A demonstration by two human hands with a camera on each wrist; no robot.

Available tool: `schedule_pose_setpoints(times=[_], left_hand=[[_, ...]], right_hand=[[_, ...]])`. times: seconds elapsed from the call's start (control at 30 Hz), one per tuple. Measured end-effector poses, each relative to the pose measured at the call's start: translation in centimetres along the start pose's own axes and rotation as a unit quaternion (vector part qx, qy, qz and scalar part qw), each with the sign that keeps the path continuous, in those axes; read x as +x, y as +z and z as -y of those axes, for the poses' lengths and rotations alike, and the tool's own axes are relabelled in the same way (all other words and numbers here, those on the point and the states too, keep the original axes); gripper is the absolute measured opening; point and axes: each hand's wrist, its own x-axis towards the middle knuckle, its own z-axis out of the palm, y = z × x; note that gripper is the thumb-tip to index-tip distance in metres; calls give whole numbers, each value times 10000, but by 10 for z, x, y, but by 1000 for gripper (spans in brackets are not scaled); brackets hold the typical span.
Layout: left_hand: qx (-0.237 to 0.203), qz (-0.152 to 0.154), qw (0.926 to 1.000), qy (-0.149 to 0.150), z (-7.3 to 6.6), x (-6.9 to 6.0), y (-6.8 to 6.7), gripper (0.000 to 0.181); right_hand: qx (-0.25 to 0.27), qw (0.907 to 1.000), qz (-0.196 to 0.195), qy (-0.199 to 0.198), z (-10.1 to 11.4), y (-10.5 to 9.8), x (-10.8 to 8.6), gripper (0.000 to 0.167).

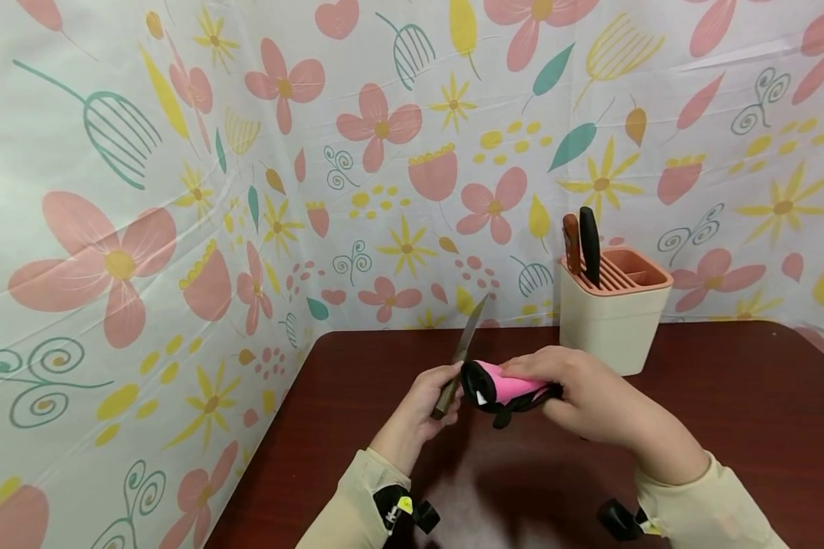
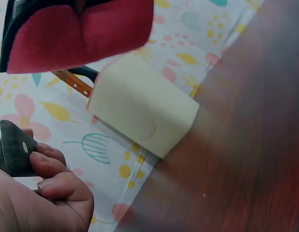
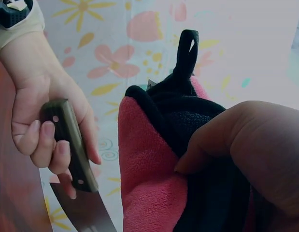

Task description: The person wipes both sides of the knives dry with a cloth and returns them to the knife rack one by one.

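Observation:
In the head view, my left hand (image 1: 419, 408) grips a kitchen knife (image 1: 472, 326) by its dark riveted handle, with the blade pointing up and away. Fingers curl round that handle (image 3: 74, 150) in the right wrist view. My right hand (image 1: 587, 390) holds a folded pink cloth (image 1: 518, 385) with black edging, just right of the knife handle. The thumb presses on the plush cloth (image 3: 144, 179), and a black hanging loop (image 3: 185, 55) sticks up from it. In the left wrist view the cloth (image 2: 86, 36) hangs above; only the end of the knife handle (image 2: 16, 150) shows.
A cream knife block (image 1: 607, 328) with a pink slotted top stands at the table's back edge, right of centre. It holds a brown-handled knife (image 1: 571, 242) and a black-handled knife (image 1: 590, 244). The dark red table (image 1: 741, 427) meets a flower-patterned sheet (image 1: 412, 229) behind and left.

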Motion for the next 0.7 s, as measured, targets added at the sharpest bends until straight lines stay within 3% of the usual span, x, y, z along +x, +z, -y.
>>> schedule_pose_setpoints(times=[0.17,0.33,0.7], left_hand=[[377,-469,9978,265,1,2,2,29],[443,-837,9948,384,-1,-1,6,29],[18,-753,9931,894,-4,-4,11,35]], right_hand=[[-88,10000,-45,15,-1,-2,0,62],[-180,9998,-114,13,-2,-3,-1,61],[-195,9996,-197,14,-4,-6,-1,67]])
